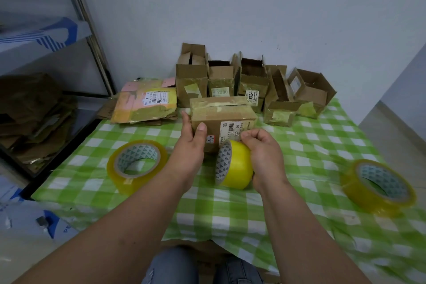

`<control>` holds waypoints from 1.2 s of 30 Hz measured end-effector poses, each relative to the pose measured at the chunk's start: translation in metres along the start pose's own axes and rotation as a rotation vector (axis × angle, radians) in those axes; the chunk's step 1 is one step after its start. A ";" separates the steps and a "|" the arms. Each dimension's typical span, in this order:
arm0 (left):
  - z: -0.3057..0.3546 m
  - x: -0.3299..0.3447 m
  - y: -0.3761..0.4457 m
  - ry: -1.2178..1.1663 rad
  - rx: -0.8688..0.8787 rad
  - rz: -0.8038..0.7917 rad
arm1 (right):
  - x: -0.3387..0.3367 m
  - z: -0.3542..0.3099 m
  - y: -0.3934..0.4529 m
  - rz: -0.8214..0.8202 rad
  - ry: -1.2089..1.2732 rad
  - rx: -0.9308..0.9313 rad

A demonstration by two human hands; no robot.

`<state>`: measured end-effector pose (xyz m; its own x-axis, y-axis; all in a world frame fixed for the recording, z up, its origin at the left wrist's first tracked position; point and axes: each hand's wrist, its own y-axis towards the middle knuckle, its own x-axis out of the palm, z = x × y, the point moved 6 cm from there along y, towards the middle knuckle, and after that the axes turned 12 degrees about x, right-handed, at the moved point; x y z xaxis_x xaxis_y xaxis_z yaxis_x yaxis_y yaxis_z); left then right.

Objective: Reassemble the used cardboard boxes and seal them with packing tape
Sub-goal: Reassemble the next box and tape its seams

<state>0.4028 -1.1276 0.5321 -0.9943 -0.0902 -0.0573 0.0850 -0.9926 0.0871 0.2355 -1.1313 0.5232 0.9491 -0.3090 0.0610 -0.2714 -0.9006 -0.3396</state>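
Head view: the left hand (192, 143), fingers straight, steadies the closed cardboard box (222, 114) at mid-tabletop (230, 214). The right hand (265, 157) grips the yellow tape roll (237, 164) against the box's near face.

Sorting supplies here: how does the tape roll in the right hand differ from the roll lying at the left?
The held roll stands on edge, gripped by the right hand; the left roll lies flat on the tablecloth, untouched. The held roll looks brighter, opaque yellow; the left roll looks paler and see-through. Both share a triangle-patterned core.
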 end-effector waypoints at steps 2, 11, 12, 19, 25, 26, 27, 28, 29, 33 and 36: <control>0.002 -0.004 0.002 -0.009 0.008 0.017 | -0.002 -0.001 0.000 0.009 0.008 0.000; 0.012 -0.012 0.005 0.104 0.090 -0.019 | -0.010 -0.004 0.003 0.018 0.021 0.003; 0.013 -0.013 0.005 0.135 0.079 -0.015 | -0.011 -0.003 0.002 0.016 0.022 0.004; 0.022 -0.019 0.009 0.457 0.042 -0.015 | -0.015 -0.005 -0.007 0.010 -0.018 -0.022; 0.025 -0.034 -0.006 0.444 0.037 0.137 | -0.020 -0.008 -0.022 0.034 -0.012 -0.079; 0.032 -0.038 -0.010 0.515 0.105 0.200 | -0.022 -0.009 -0.025 0.031 0.002 -0.085; 0.041 -0.040 -0.016 0.581 0.191 0.257 | -0.022 -0.010 -0.027 0.022 0.007 -0.097; 0.051 -0.038 -0.022 0.605 0.273 0.279 | -0.021 -0.012 -0.030 0.006 0.002 -0.109; 0.058 -0.033 -0.027 0.587 0.325 0.246 | -0.019 -0.013 -0.034 -0.013 -0.004 -0.121; 0.069 -0.003 -0.041 0.441 0.371 -0.031 | -0.008 -0.015 -0.051 -0.073 -0.037 -0.146; 0.063 0.005 -0.044 0.379 0.270 -0.121 | -0.004 -0.015 -0.060 -0.091 -0.061 -0.146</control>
<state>0.3901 -1.0795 0.5906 -0.8981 -0.0489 -0.4371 -0.0994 -0.9455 0.3101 0.2455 -1.0808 0.5569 0.9777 -0.2085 0.0264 -0.1995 -0.9602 -0.1954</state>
